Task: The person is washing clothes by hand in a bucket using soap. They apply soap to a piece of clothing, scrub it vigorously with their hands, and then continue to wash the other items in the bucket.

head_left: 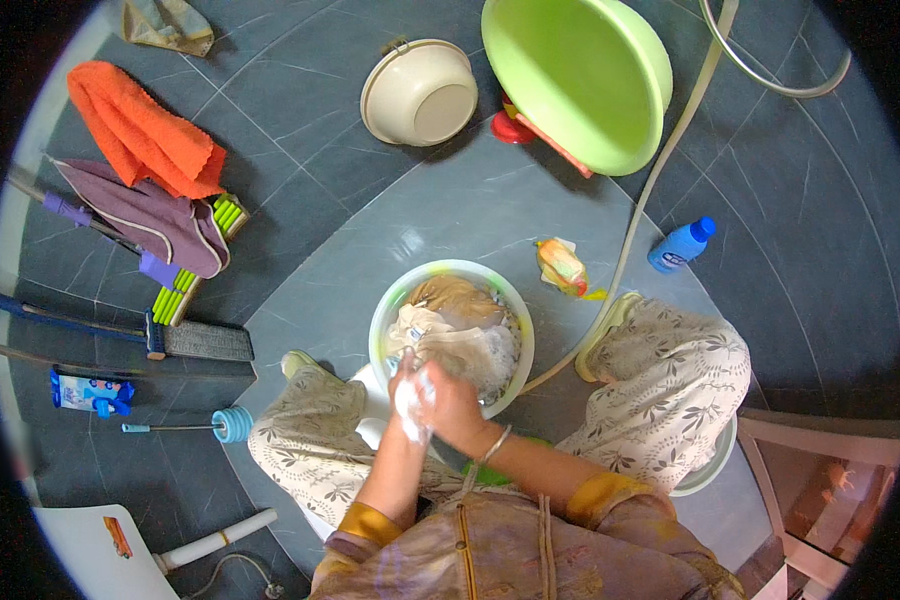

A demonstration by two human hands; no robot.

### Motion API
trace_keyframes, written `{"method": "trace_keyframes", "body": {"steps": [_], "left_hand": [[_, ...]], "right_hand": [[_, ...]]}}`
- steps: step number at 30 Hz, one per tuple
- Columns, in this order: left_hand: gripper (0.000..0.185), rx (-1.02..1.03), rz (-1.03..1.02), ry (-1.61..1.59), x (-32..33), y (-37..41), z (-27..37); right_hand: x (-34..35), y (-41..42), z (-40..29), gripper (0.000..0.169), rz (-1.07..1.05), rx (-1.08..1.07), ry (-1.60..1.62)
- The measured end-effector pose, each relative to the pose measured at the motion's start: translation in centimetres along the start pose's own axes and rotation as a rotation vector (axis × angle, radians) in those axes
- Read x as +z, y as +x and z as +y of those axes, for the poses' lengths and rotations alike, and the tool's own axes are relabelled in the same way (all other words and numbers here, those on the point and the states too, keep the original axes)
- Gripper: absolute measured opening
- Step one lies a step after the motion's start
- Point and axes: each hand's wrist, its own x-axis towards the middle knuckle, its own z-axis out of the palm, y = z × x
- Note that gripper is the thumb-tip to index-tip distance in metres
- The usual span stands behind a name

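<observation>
My left hand [405, 396] and my right hand [450, 399] are pressed together over the near rim of a round pale basin [526, 330]. White foam [418, 405] covers part of my left hand and wrist. My right fingers are curled, but blur and foam hide what lies between the palms. Beneath my fingertips, a cream cloth [420, 330] lies bunched in the basin. A tan cloth [454, 296] is soaking at its far side, and suds [501, 352] float on the right. A small light-blue bit [394, 364] shows beside my left fingers.
A hose [630, 240] crosses the floor to the basin's right. Nearby are a crumpled packet [562, 266] and a blue bottle [681, 245]. Farther off stand a beige bowl [420, 94] and a green tub [570, 67]. Mops, an orange cloth [146, 131] and a purple cloth [146, 214] lie left.
</observation>
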Motion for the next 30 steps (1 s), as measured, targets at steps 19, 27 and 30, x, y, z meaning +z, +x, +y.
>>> {"method": "trace_keyframes", "body": {"steps": [19, 27, 30], "left_hand": [[0.034, 0.226, 0.116, 0.108, -5.0, 3.6, 2.7], [0.048, 0.125, 0.068, 0.116, -2.9, 1.7, 0.9], [0.064, 0.185, 0.097, -0.041, -0.3, 0.4, 0.4]], "right_hand": [[-0.5, -0.1, -3.2, 0.016, 0.031, -0.218, 0.141], [-0.1, 0.0, -2.4, 0.015, 0.059, -0.035, 0.317], [0.3, 1.0, -0.9, 0.016, 0.226, 0.008, 0.292]]}}
